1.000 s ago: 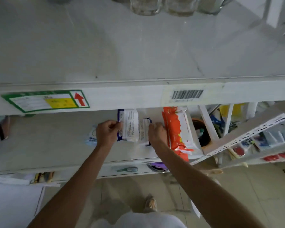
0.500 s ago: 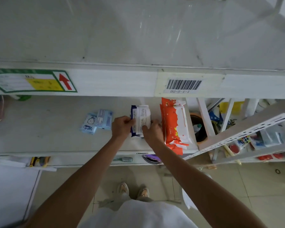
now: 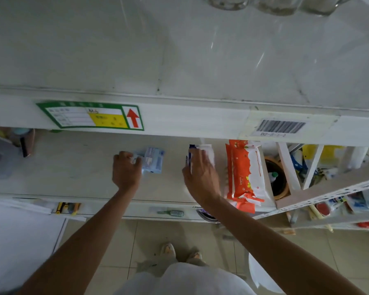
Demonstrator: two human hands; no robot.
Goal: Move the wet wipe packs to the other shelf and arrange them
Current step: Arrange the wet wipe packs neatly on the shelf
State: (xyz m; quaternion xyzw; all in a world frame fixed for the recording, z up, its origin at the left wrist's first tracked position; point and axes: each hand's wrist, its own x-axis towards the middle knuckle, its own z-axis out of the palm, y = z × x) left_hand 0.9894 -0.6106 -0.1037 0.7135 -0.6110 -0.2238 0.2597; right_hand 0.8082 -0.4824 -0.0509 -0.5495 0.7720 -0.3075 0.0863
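Note:
On the lower shelf (image 3: 77,167) lie small light-blue wipe packs (image 3: 153,160), a white and dark-blue pack (image 3: 202,151) and a stack of large orange-and-white packs (image 3: 244,173) at the right end. My left hand (image 3: 126,169) has its fingers curled on the left edge of the light-blue packs. My right hand (image 3: 200,175) lies with straight fingers over the white and dark-blue pack, covering most of it.
The upper shelf (image 3: 179,60) juts out above, with a green label (image 3: 92,116) and a barcode sticker (image 3: 280,127) on its front edge and glass jars (image 3: 271,5) at the back. A slanted white rack (image 3: 328,188) with small goods stands to the right.
My left hand has left the white and dark-blue pack and moved left onto the light-blue packs. My right hand has opened and stays over the white and dark-blue pack.

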